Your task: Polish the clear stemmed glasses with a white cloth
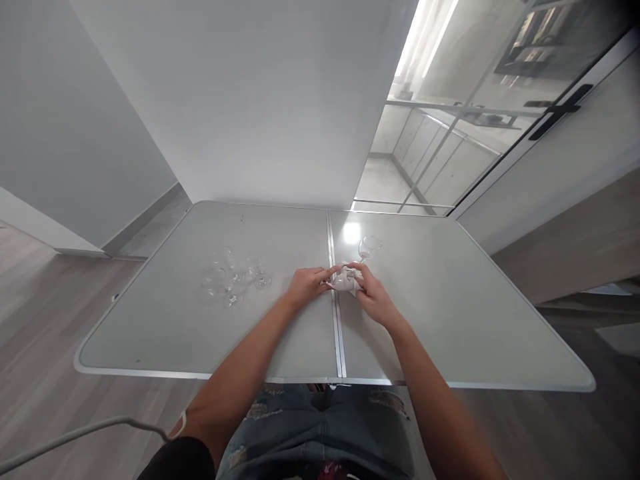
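Both my hands close together over the table (440, 300), drawn in at the middle, in front of my body. Left hand (307, 285): fingers stretched to the right, closed on the near-side bulk of a white cloth (345, 279) at its left end. Right hand (373, 293): fingers curled over the cloth's right end, gripping it. Cloth bunched between the two, crumpled. A clear, shiny patch shows among its folds; cannot tell whether a glass sits inside.

Just beyond my right fingers, a clear wine glass (370, 245), bowl visible, lower part partly lost behind the hand. A bright patch of reflected light on the tabletop, beyond the cloth and left of that glass.

Well to the left of my left hand, a group of clear glasses (231, 279), set close to one another; outlines overlap, so count uncertain. One round foot on the side nearest my hand, another nearer my body.

Metal seam (339, 340) of the table runs toward me, passing beneath the hands and cloth. Pale wall (260, 107) beyond the hands; glazed panel (415, 150) beyond and to the right. My jeans (320, 427) below the near edge; a white cable (100, 427) by my left forearm.
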The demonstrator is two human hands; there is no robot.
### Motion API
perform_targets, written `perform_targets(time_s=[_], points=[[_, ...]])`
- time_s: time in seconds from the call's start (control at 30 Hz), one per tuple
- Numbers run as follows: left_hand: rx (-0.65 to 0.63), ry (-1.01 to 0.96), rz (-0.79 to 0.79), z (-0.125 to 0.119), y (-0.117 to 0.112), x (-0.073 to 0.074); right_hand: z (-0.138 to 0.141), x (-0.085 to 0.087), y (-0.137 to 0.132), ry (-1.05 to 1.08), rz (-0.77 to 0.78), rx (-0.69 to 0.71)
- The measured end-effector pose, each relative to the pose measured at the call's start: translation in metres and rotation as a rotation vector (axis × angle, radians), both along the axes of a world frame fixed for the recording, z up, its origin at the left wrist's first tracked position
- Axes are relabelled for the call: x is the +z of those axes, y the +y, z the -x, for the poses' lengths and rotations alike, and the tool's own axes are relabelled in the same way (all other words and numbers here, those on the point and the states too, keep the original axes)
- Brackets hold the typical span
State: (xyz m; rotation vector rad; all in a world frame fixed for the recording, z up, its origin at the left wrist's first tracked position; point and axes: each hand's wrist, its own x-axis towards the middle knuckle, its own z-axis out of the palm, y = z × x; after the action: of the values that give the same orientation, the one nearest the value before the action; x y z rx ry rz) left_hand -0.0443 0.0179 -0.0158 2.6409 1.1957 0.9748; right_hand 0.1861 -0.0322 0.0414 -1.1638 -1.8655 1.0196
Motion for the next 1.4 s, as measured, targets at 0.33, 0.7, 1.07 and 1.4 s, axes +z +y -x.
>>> perform_targets(time_s=[0.33, 0.7, 1.07, 1.4], points=[[0.034, 0.034, -0.069, -0.009, -0.003, -0.001, 0.008, -0.021, 0.001, -0.054, -0.244, -0.184], [-0.008, 0.01, -0.061, -0.005, -0.003, -0.002, -0.002, -0.012, -0.001, 0.247, 0.025, -0.077], [0.0, 0.107, -0.091, -0.002, -0.004, -0.003, 0.003, -0.025, 0.004, -0.088, -0.16, -0.135], [-0.037, -0.033, -0.101, -0.005, -0.001, -0.004, -0.001, -0.023, -0.002, 0.104, -0.146, -0.171]])
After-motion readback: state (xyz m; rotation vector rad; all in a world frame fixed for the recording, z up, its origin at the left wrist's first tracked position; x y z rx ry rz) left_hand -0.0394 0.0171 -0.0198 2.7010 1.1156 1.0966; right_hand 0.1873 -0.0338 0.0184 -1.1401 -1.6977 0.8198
